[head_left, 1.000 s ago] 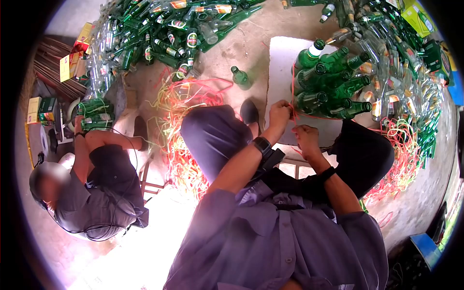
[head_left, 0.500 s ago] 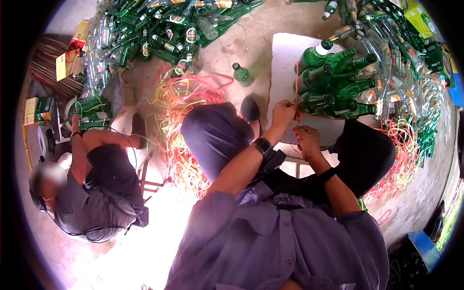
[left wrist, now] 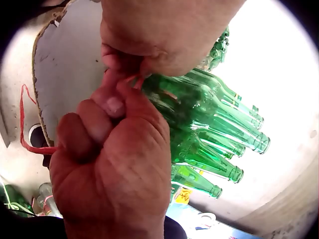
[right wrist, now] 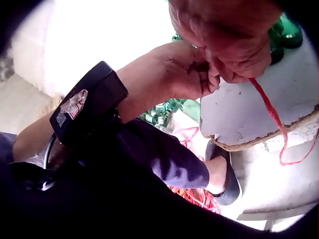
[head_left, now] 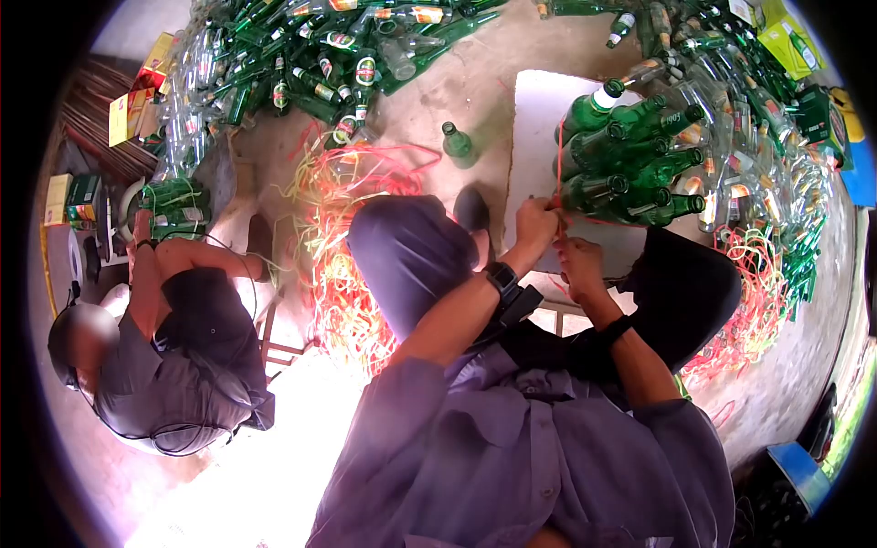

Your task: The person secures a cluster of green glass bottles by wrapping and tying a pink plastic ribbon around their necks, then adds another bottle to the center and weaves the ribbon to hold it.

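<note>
A bundle of green glass bottles [head_left: 630, 160] stands on a pale board, with a red plastic strap [head_left: 560, 160] running round it. At the bundle's near left corner, my left hand [head_left: 537, 225] pinches the strap. Just below it, my right hand [head_left: 581, 265] grips the same strap with curled fingers. The two hands meet at the fingertips in the left wrist view, where the fingers hide the spot where the strap crosses. A loose strap end [right wrist: 271, 109] trails from my right hand past the board's edge.
The white board [head_left: 530, 137] lies between my knees. One green bottle [head_left: 456, 142] stands alone on the floor. Heaps of bottles [head_left: 301, 55] lie ahead and right, with tangled straps [head_left: 347, 274] at my left. Another person [head_left: 174, 347] sits at far left beside a bottle bundle.
My left hand has come down slightly towards my right hand, and their fingertips are now closer together on the strap. The bottle bundle stays in place while the head view shifts a little.
</note>
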`<action>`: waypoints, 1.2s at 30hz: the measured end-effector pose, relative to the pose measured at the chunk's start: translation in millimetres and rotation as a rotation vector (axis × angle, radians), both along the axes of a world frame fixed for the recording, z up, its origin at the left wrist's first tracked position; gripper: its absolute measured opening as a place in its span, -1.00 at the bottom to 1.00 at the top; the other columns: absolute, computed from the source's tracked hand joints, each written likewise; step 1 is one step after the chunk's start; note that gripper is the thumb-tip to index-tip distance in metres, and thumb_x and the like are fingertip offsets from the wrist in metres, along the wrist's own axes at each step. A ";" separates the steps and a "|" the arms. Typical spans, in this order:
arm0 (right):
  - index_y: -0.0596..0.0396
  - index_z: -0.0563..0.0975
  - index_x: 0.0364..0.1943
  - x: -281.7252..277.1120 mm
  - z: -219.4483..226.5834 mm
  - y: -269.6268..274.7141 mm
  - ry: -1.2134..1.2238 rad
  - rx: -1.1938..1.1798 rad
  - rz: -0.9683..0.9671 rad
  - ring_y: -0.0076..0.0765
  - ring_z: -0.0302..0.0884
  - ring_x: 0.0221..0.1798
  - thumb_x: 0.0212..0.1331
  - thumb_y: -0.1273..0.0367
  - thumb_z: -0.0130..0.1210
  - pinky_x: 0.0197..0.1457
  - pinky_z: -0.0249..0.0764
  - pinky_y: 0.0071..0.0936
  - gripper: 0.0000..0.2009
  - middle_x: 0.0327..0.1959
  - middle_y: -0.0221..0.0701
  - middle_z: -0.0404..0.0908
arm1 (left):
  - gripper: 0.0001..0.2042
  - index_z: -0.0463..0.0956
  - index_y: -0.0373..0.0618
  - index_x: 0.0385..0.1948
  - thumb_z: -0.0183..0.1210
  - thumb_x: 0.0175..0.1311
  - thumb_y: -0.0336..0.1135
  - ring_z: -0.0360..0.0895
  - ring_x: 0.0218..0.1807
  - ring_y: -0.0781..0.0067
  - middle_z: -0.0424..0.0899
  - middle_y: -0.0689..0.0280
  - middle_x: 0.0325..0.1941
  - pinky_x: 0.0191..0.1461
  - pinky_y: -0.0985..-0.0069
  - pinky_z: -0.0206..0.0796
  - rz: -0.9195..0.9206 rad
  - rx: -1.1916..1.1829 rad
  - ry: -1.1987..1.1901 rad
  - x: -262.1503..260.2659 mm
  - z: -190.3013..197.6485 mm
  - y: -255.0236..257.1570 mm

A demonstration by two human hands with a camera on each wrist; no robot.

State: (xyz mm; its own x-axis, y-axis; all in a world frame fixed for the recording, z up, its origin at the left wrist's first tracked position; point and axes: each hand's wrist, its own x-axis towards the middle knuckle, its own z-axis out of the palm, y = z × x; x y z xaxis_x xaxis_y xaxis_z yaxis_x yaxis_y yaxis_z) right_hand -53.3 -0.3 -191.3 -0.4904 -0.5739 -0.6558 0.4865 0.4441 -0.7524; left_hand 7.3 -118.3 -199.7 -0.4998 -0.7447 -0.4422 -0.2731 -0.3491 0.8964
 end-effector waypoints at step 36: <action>0.33 0.55 -0.46 -44.2 144.7 14.1 0.737 -0.106 0.484 -0.52 0.31 -0.61 0.23 0.41 0.12 -0.51 0.29 -0.30 -0.79 -0.71 -0.12 0.39 | -0.82 0.58 -0.29 -0.21 0.05 0.19 -0.58 0.61 -0.16 0.48 0.69 0.26 -0.25 -0.04 0.51 0.43 -0.038 -0.312 0.452 8.6 100.3 -19.4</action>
State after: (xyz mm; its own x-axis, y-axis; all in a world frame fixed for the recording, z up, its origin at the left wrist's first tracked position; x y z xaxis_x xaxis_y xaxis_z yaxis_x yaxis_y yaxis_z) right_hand -97.5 13.9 -46.6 -0.4548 -0.8676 -0.2013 -0.3609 0.3862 -0.8489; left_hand 15.9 -137.7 -99.4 -0.6181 -0.7837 0.0619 0.1563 -0.0454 0.9867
